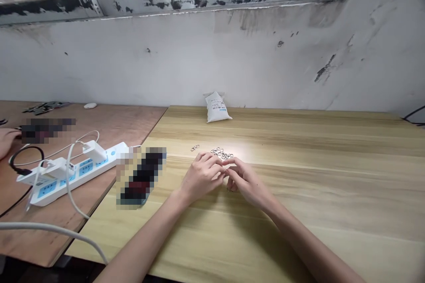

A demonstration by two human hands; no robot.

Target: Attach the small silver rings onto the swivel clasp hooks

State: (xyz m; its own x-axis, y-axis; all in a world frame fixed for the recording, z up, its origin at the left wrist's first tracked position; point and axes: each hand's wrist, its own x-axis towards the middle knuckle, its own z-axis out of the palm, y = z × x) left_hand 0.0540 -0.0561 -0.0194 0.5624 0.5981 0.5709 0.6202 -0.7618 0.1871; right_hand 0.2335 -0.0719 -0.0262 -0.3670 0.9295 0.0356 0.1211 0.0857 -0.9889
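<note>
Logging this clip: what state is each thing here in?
Left hand: fingers curled, tips meeting the right hand's.
Right hand: fingertips pinched; contents too small to tell.
Ring pile: loose on table.
White bag: standing upright.
Power strip: two chargers plugged in.

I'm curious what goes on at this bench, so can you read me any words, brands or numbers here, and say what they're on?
No text here can be read.
white bag by the wall: printed label in red and blue, too small to read.
power strip: no legible marking.
dark object beside the strip: pixelated, unreadable.
patch on the far left: pixelated, unreadable.
</note>
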